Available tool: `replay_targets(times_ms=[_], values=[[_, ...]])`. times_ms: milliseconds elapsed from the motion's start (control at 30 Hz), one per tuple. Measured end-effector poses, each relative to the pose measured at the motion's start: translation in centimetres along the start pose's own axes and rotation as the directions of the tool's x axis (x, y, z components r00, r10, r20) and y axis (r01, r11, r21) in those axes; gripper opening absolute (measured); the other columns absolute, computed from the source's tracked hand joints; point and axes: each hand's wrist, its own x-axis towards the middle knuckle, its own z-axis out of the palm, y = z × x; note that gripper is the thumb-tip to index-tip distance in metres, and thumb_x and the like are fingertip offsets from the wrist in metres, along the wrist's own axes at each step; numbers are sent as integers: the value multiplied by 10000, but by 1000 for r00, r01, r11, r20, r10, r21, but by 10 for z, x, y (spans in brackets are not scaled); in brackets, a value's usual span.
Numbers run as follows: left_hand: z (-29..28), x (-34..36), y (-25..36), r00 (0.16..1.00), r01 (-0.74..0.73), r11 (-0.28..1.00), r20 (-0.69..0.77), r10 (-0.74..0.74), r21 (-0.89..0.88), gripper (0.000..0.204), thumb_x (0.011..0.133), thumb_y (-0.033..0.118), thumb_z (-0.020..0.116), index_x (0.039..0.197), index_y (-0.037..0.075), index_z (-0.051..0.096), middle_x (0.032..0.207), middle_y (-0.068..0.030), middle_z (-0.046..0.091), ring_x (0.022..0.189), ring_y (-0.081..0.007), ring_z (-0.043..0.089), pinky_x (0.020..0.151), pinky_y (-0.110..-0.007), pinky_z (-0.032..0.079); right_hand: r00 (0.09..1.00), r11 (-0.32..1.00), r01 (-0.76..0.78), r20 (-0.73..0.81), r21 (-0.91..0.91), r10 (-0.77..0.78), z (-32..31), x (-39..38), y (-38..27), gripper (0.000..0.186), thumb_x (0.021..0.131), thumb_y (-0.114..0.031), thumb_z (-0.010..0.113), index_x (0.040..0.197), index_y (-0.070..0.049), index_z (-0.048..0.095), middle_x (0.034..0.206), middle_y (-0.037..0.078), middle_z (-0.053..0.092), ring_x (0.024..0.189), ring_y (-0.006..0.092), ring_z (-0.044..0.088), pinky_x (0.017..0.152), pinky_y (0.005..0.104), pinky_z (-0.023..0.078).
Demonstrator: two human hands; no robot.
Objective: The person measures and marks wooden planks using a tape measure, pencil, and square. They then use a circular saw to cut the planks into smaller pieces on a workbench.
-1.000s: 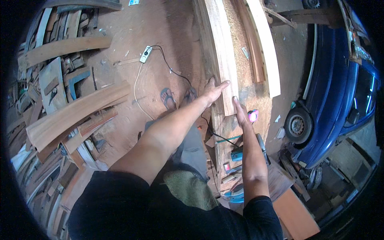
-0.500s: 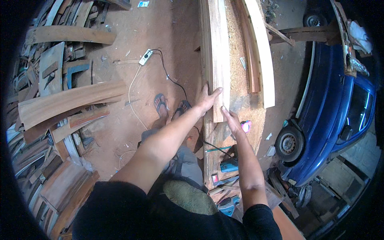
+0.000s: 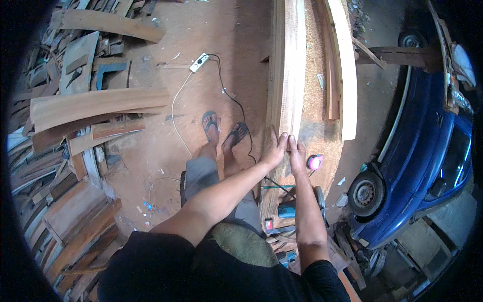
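A long pale wooden board [image 3: 291, 75] lies lengthwise along the left side of the workbench [image 3: 314, 146]. At its near end my left hand [image 3: 274, 152] is closed on the left edge, thumb on top. My right hand [image 3: 298, 157] grips the same end from the right, its thumb beside the left one. The hands nearly touch and cover the board's end; the fingers underneath are hidden. Just right of my right hand sits a round pink tape measure [image 3: 315, 162].
Another pale board [image 3: 347, 90] and a brown strip [image 3: 331, 95] lie on the sawdust-strewn bench. A blue power tool [image 3: 287, 211] rests nearer me. A power strip [image 3: 199, 62] with cords lies on the floor. Scrap wood [image 3: 100, 103] fills the left; a blue car [image 3: 417, 146] stands right.
My left hand has slid along the board toward its near end and now meets my right hand there. The whole view has shifted slightly, with the scene moving right.
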Motion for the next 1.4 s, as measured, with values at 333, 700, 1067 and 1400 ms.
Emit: replay_targets(times_ms=[333,700,1067,1400], values=[[-67,2,25,966,92,944,203,-162,316,1023,999,715,397,1611,-67,147,1643,-318,250,1543,-394,262,1257,-414,228,999,986,35,-5,-165,-36,-3,-10,-18,683,1010,-513,615,1410,38,564,1321,183,660,1208,256,607,1056,388,455],[-445,61,49,942,327,808,-239,-236,490,646,1058,492,478,1556,88,409,1443,-170,579,1198,-252,619,1025,-398,481,891,907,88,-375,-411,-256,-2,12,-34,611,911,-367,717,1351,44,612,1342,268,639,1271,379,610,1107,438,450],[-505,132,182,899,430,736,-179,-399,522,636,1008,649,497,1271,72,561,1072,-81,557,732,-205,618,644,-371,518,476,982,-163,-879,-95,-6,35,-66,-41,409,931,-253,694,1243,11,672,1183,247,667,1098,378,653,1001,438,503],[-395,226,370,985,163,800,-53,-163,578,845,1019,605,513,1570,-11,339,1551,-181,482,1267,-292,605,999,-381,493,-727,981,-69,-683,180,74,-119,-275,22,262,958,-141,636,1140,47,636,1027,186,654,964,301,621,873,393,512]])
